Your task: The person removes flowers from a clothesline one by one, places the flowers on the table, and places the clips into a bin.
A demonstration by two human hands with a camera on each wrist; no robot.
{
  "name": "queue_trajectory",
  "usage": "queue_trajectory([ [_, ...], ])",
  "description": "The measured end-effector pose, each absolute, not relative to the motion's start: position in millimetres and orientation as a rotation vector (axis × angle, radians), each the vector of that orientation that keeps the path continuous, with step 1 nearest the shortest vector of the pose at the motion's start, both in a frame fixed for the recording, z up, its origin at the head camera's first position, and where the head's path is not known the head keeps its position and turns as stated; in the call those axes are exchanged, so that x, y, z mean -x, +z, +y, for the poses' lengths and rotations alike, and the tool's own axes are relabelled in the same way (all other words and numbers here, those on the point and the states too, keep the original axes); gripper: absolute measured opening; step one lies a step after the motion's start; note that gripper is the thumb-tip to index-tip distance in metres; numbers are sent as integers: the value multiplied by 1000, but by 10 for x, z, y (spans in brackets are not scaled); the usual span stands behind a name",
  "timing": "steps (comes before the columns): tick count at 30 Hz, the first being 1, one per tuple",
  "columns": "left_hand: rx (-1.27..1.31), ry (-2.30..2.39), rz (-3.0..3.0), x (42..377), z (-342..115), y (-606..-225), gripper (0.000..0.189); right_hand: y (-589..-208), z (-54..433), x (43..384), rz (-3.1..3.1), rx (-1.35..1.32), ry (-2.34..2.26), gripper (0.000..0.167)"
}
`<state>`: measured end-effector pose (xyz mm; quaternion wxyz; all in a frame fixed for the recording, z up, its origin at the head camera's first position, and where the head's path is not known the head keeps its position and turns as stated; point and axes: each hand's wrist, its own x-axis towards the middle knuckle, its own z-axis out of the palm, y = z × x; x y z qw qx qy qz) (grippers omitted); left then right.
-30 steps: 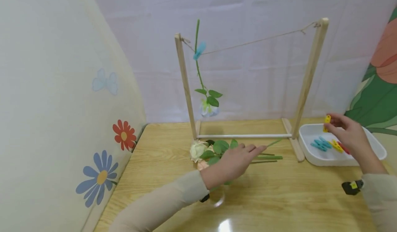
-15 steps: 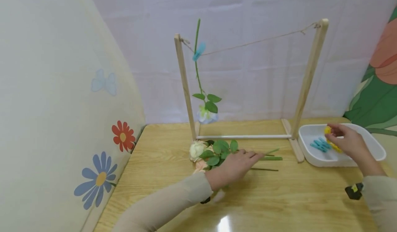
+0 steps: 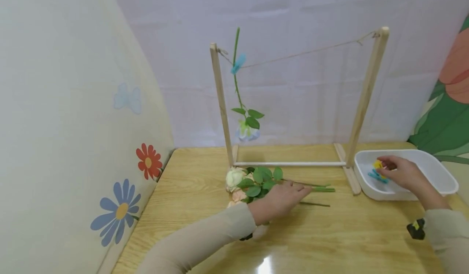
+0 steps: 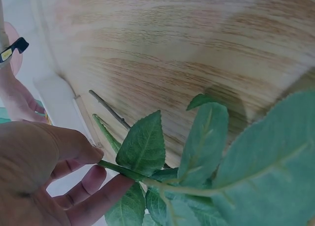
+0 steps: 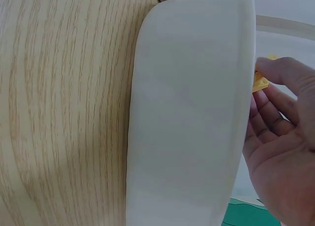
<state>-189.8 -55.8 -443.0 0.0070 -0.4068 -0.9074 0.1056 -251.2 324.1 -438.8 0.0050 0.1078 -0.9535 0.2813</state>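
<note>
In the head view my left hand (image 3: 282, 198) lies over the flowers at the table's middle. The left wrist view shows its thumb and finger pinching a green flower stem (image 4: 120, 171) just below the leaves (image 4: 144, 143). A cream rose (image 3: 234, 178) and a peach rose (image 3: 239, 195) lie left of that hand, with several stems (image 3: 322, 189) pointing right. Over the white tray (image 3: 373, 195), my right hand (image 3: 400, 172) pinches a yellow clothespin (image 5: 261, 82). Blue clothespins (image 3: 377, 176) lie beneath it; the hand hides other parts of the tray.
Behind the flowers stands a wooden frame (image 3: 367, 99) with a string (image 3: 300, 55) between its posts. A pale blue flower (image 3: 247, 132) hangs head down from it by a blue clothespin (image 3: 238, 64). A painted panel (image 3: 146, 162) borders the left.
My right hand has moved lower and left inside the tray, the yellow clothespin still in its fingers. My left hand has shifted slightly, and the stem ends beyond it lie flatter.
</note>
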Motion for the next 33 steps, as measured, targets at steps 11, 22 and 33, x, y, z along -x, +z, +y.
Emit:
queue_trajectory([
  [11,1246,352,-2907,1888,-552,-4404,66,-4337,3263,2523,-2997,-351,856,56],
  [22,1141,207,-3039,1934,-690,-4155,59,-4121,3268,2522,-2877,-346,867,51],
  [33,1062,127,-2957,2000,-875,-3843,68,-3881,3115,2523,-2844,-328,931,53],
])
